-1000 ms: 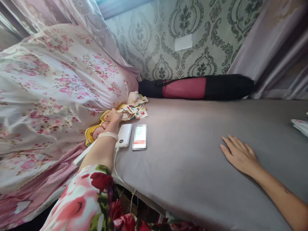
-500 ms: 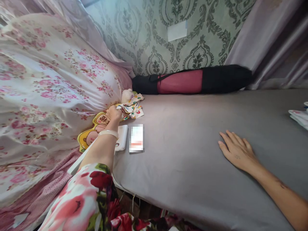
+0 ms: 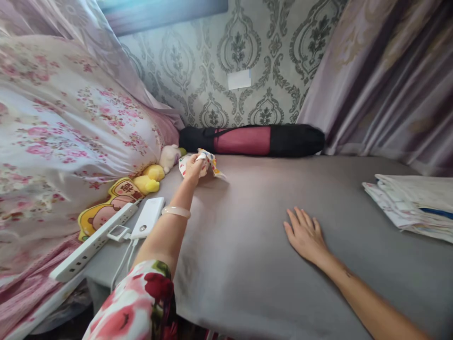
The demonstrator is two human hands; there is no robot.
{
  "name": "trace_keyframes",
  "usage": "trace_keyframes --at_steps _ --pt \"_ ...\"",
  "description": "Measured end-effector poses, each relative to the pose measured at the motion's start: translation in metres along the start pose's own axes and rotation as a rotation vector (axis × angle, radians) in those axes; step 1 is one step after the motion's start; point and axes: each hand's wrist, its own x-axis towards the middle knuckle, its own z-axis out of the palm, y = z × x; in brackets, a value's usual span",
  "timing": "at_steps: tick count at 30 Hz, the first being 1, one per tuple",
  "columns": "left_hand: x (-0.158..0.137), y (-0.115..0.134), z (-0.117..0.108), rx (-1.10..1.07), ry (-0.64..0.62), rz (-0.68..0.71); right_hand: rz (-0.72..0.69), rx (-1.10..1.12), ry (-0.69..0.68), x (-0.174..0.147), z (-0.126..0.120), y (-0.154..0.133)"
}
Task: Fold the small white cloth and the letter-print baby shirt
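Note:
My left hand [image 3: 193, 167] is closed around a bunched white cloth with small coloured prints [image 3: 209, 161]. It holds the cloth near the far left part of a grey-covered surface [image 3: 247, 264], and a loose corner sticks out to the right. Whether the cloth is a garment I cannot tell. My right hand [image 3: 305, 234] lies palm down on the grey cover, fingers spread, with nothing in it. Left of my left forearm are a white power bank [image 3: 150, 215] with cables and a white power strip [image 3: 95, 243].
A long black and red bag [image 3: 244, 140] lies along the wall. Plush toys [image 3: 150, 177] and a yellow cartoon cushion [image 3: 106, 210] line the left edge beside a flowered curtain [image 3: 71, 127]. Folded cloths [image 3: 414, 203] are stacked at the right.
My left hand has moved the cloth rightward, away from the plush toys, uncovering a yellow one. The view has shifted, bringing in the power strip and folded stack. My right hand still lies flat.

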Motion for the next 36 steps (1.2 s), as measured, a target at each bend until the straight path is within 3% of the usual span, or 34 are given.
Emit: trace_keyframes --at_steps 3,7,9,13,18,23,26,29,32,36 --pt "-0.025 0.013 0.033 -0.188 -0.043 -0.054 -0.031 0.107 -0.012 0.013 -0.011 0.001" --pt "-0.064 0.032 0.075 -0.376 -0.166 -0.105 -0.131 0.491 0.075 0.047 -0.035 -0.016" --pt "-0.085 0.042 0.093 -0.400 -0.231 -0.113 -0.151 0.629 0.172 0.064 -0.044 -0.030" --pt "-0.117 0.057 0.119 -0.345 -0.329 -0.095 -0.057 0.806 0.270 0.089 -0.049 -0.045" --pt "-0.132 0.061 0.130 -0.363 -0.429 -0.107 0.111 0.974 0.257 0.111 -0.055 -0.003" --pt "-0.134 0.069 0.125 -0.446 -0.668 -0.060 0.076 1.261 0.199 0.103 -0.108 0.055" --pt "-0.135 0.080 0.121 -0.483 -0.856 -0.059 0.066 1.276 -0.023 0.078 -0.150 0.077" --pt "-0.135 0.087 0.120 -0.527 -0.977 -0.055 0.044 1.215 -0.302 0.060 -0.167 0.098" --pt "-0.134 0.082 0.126 -0.485 -0.989 -0.090 0.048 1.092 -0.407 0.061 -0.152 0.120" --pt "-0.133 0.065 0.138 -0.406 -0.983 -0.198 0.008 0.766 -0.302 0.079 -0.119 0.131"
